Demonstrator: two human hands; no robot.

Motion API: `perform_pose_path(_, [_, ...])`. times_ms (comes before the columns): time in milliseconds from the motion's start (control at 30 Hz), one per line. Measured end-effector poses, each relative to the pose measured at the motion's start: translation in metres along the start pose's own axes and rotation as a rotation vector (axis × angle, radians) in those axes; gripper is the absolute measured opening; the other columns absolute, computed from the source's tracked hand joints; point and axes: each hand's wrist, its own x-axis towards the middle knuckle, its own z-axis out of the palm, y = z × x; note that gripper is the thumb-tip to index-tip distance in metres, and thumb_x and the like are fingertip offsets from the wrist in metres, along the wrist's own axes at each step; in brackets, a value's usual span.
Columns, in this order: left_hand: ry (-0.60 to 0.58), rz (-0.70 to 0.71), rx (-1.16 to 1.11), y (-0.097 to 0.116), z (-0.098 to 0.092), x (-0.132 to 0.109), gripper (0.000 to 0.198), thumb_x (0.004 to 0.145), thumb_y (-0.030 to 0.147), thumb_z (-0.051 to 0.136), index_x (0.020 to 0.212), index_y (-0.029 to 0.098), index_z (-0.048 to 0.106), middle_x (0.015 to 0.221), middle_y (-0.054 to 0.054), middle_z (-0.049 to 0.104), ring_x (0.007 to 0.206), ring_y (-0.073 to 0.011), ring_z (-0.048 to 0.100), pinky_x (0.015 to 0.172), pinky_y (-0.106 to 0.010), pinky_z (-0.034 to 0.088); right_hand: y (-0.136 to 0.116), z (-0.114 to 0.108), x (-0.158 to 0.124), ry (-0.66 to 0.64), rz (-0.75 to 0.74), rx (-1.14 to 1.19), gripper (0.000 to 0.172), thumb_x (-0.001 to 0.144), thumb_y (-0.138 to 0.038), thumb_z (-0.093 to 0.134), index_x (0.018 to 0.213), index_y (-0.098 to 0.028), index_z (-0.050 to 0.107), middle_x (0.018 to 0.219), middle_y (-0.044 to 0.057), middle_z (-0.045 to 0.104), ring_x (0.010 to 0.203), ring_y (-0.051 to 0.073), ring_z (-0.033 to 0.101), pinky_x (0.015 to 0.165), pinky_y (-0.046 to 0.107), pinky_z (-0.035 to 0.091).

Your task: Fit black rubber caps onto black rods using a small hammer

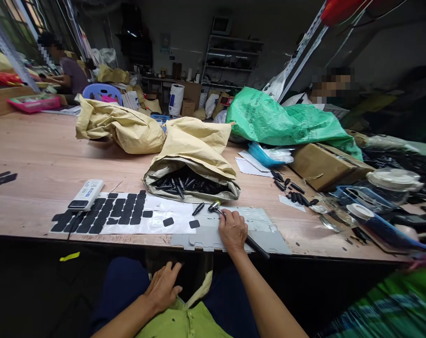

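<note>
My right hand (233, 230) is closed around the shaft of a small hammer (258, 246) with a black grip. The hammer's head, part metal and part yellow, rests at the table's front edge over a grey sheet (265, 227). Just left of that head lies one black pen-like piece (198, 209). Behind it a beige sack (199, 155) gapes toward me, with many black pieces (179, 183) inside. Over my lap my left hand (165, 286) hangs below the table edge, fingers loosely apart and nothing seen in it.
A white sheet with rows of black rounded patches (117, 211) lies at left, beside a small white device (88, 195). At right are loose black pieces (295, 197), a cardboard box (325, 164), a green sack (279, 117) and a lidded jar (392, 180). Two people sit farther back.
</note>
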Motion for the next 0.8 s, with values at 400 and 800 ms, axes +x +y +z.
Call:
perform_pose_path(400, [0.535, -0.04, 0.031, 0.074, -0.085, 0.166, 0.025, 0.08, 0.028, 0.069, 0.101, 0.02, 0.059, 0.105, -0.007, 0.059, 0.101, -0.0244, 0.054, 0.087, -0.037, 0.046, 0.001, 0.001, 0.0, 0.014, -0.008, 0.007, 0.02, 0.09, -0.025, 0.056, 0.106, -0.021, 0.067, 0.093, 0.007, 0.061, 0.085, 0.02, 0.047, 0.067, 0.031, 0.025])
perform_pose_path(800, [0.376, 0.081, 0.019, 0.012, -0.114, 0.124, 0.009, 0.079, 0.026, 0.071, 0.087, 0.021, 0.07, 0.083, -0.002, 0.063, 0.085, -0.0201, 0.052, 0.077, -0.032, 0.039, 0.003, 0.003, 0.003, -0.018, 0.003, 0.018, 0.022, 0.091, -0.025, 0.054, 0.107, -0.02, 0.068, 0.094, 0.008, 0.061, 0.087, 0.02, 0.048, 0.068, 0.031, 0.028])
